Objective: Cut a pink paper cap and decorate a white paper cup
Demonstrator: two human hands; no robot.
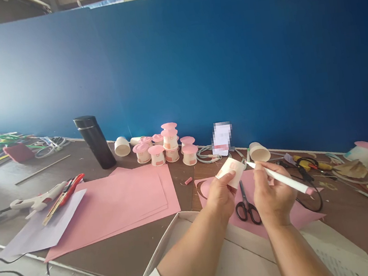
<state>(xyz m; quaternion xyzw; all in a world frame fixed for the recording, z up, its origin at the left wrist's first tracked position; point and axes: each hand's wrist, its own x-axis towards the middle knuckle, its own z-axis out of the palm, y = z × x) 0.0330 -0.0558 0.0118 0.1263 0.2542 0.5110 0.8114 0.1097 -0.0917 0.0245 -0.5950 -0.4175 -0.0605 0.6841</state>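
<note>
My left hand [222, 198] is closed around a white paper cup [228, 173], which is tilted on its side and bears a small drawn window. In my right hand [275, 196] is a white marker [286, 179] with a pink end, its tip close to the cup's right end; whether they touch I cannot tell. Black-handled scissors [246, 209] lie between my wrists on pink paper [305, 212]. The pink marker cap [188, 181] rests on the table left of the cup.
Several pink-topped cup houses [170, 142] stand by the blue wall [174, 67]. A black bottle [95, 143], pink sheets [127, 199], a red cutter [64, 196] and a glue gun [39, 198] are left. A white box lid [171, 244] sits under my arms; cables [305, 169] lie right.
</note>
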